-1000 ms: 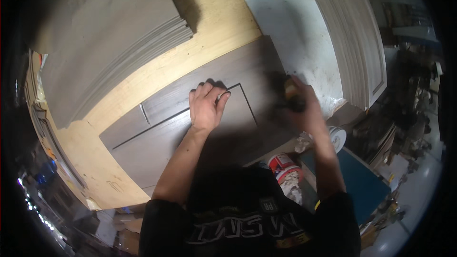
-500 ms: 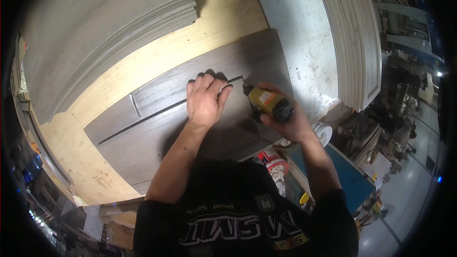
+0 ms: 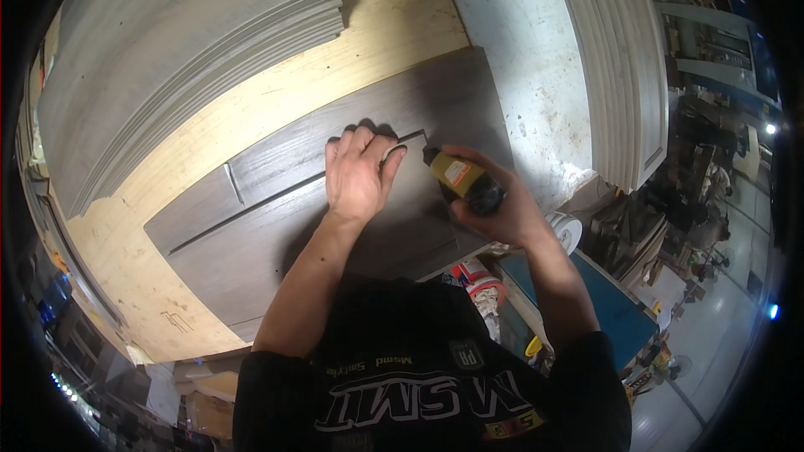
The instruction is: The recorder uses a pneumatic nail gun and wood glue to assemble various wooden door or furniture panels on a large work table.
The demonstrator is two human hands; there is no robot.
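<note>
A grey-brown wooden door panel (image 3: 243, 238) with dark grooves lies flat in front of me. My left hand (image 3: 356, 172) rests on it beside the long groove, fingers bent and slightly spread, thumb apart. Nothing shows in its grasp, though its fingertips look dark. My right hand (image 3: 515, 205) is wrapped round a small yellow-green bottle (image 3: 459, 172) with a black tip and an orange-and-white label. Tilted, the bottle has its tip close to the groove's corner at the panel's right part. Whether the tip touches the wood I cannot tell.
A stack of grey panels (image 3: 201, 59) stands at the far left on the pale plywood board (image 3: 402, 25). More stacked panels (image 3: 615, 59) are at the right, past a whitish surface (image 3: 528, 50). Near my right forearm are a white roll (image 3: 567, 234), a red-and-white tub (image 3: 481, 283) and a teal board (image 3: 615, 310).
The bottle's rear end has swung slightly to the left in my right hand, its tip staying near the groove's corner. My left hand keeps its place on the panel.
</note>
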